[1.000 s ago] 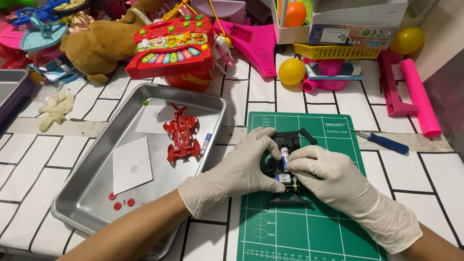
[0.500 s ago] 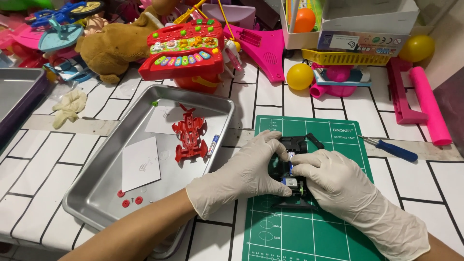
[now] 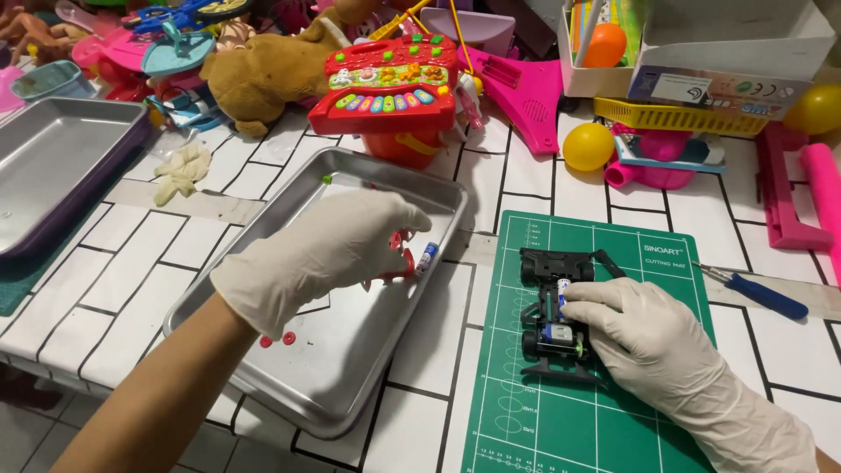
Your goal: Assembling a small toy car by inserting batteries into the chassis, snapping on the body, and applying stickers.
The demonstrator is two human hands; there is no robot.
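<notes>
Left hand (image 3: 320, 254), white glove, at frame centre over metal tray (image 3: 350, 385), fingers curled down above red toy part (image 3: 401, 254); grip on it cannot tell. Small battery (image 3: 427, 257) just beside. Right hand (image 3: 644, 337) lower right, fingers pressing on black toy car frame (image 3: 552, 320) on green cutting mat (image 3: 613, 420), not closed around.
</notes>
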